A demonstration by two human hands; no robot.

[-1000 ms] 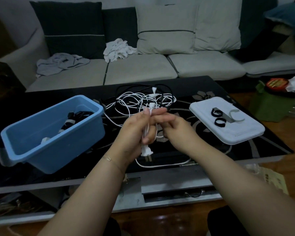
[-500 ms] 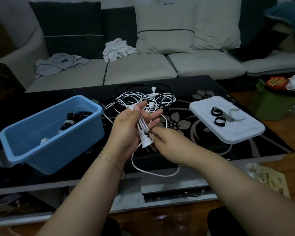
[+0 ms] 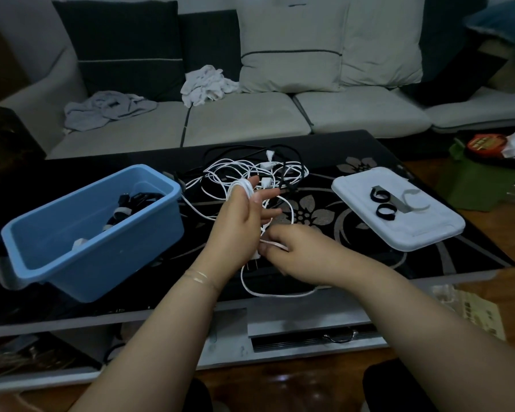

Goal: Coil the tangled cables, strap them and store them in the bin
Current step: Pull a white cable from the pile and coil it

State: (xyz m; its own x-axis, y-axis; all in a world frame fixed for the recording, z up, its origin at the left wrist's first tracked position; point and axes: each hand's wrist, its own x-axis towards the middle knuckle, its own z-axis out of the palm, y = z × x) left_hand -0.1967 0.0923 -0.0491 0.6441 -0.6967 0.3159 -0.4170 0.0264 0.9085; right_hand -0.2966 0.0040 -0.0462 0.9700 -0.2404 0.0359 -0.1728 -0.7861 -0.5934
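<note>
- The left hand point(image 3: 241, 221) is raised, fingers mostly straight and spread, with turns of the white cable point(image 3: 275, 293) looped over its upper fingers and running down across the palm.
- The right hand point(image 3: 292, 248) sits just below and to the right of the left, pinching a strand of that white cable between thumb and fingers, next to the cable's plug.
- From the hands the cable hangs in a slack loop toward the near edge of the table point(image 3: 428, 257).
- Just beyond the left hand's fingertips lies the tangle of cables point(image 3: 256, 171), white and black strands mixed together.
- Left of the left hand stands the blue bin point(image 3: 101, 263), tilted, with a few strapped coils inside.
- Right of the right hand lies a white lid point(image 3: 422, 233) carrying two rolled black straps point(image 3: 382, 203) and a pale strap beside them.
- Further right, beyond the table, a round red pack point(image 3: 485, 144) bears writing too blurred to read, and near the right forearm a printed paper point(image 3: 476, 316) is likewise illegible.
</note>
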